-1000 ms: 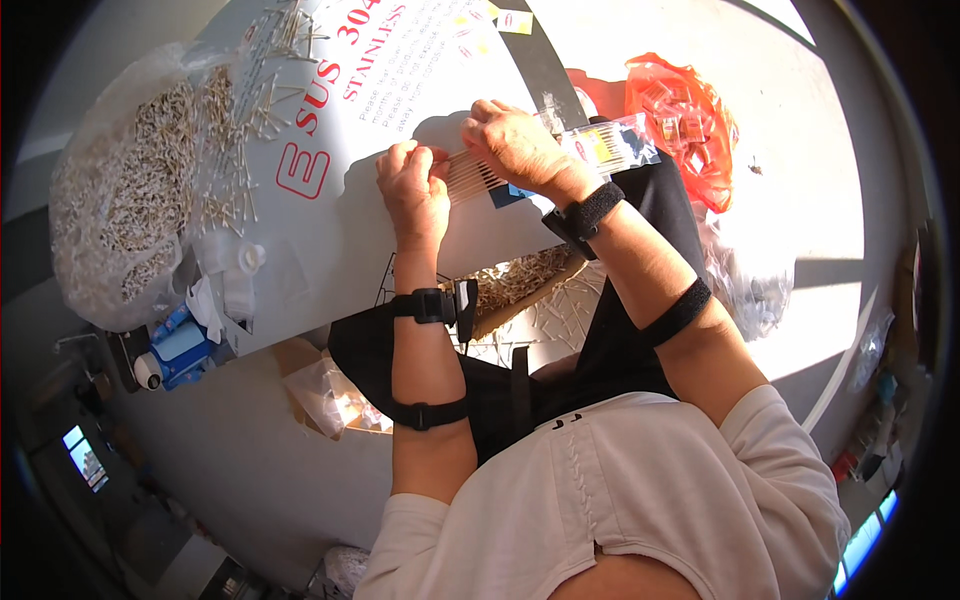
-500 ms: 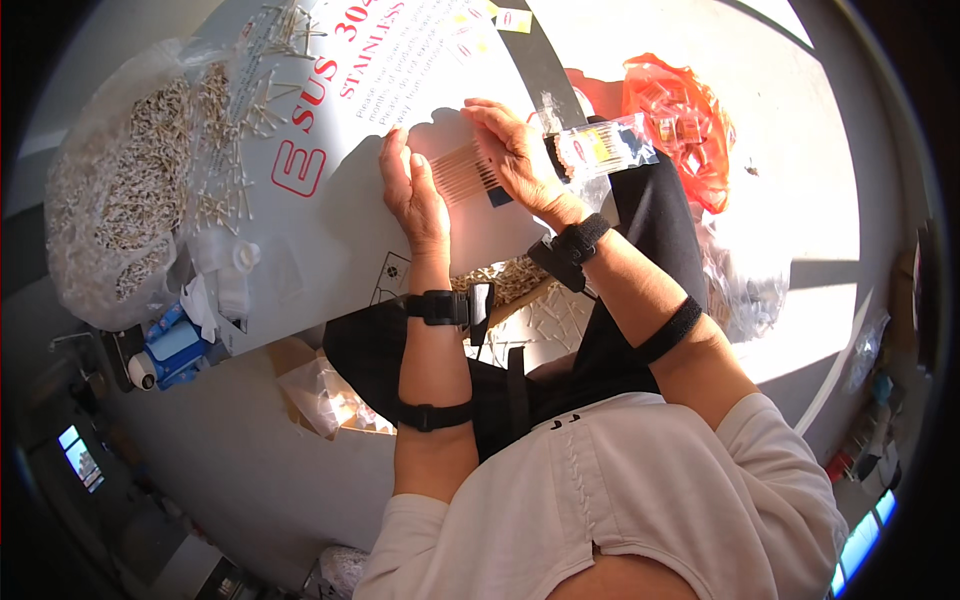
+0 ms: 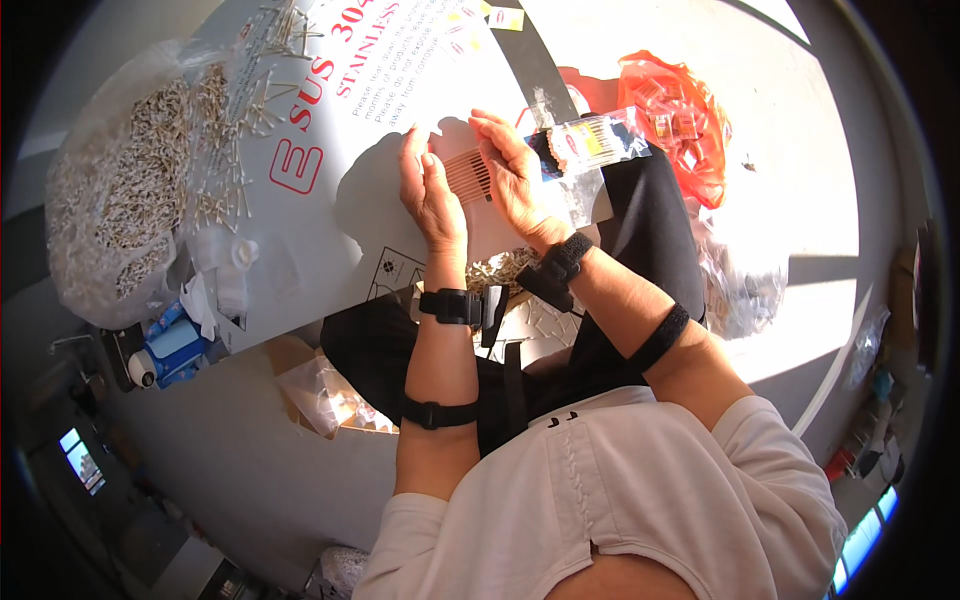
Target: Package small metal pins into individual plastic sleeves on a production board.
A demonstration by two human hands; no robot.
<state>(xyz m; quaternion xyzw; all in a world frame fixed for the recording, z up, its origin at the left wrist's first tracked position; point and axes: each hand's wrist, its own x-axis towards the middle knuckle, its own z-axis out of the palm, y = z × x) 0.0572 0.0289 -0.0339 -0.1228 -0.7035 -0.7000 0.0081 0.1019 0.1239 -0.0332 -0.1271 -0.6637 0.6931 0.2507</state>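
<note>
A flat row of thin wooden sticks [image 3: 467, 176] lies on the board between my two hands; the ends are hidden by them. My left hand [image 3: 431, 192] stands on its edge at the left ends, fingers stretched out. Against the right part of the row rests my right hand [image 3: 513, 172], its fingers long and straight. Just right of it lies a clear packet [image 3: 607, 143] of similar sticks with a yellow label, a dark blue piece at its near end. Under my wrists, loose cotton swabs [image 3: 500, 268] lie at the board's near edge.
A big clear bag of cotton swabs [image 3: 125, 190] stands at the left, with swabs spilled beside it. A blue tissue pack [image 3: 172, 352] sits at the board's left corner. An orange-red bag [image 3: 690, 125] with small packets lies at the right, and small yellow labels [image 3: 506, 18] lie far off.
My left hand has shifted right and the gap between my hands has narrowed. My right hand has come slightly nearer to me. The packet has slid a little to the left.
</note>
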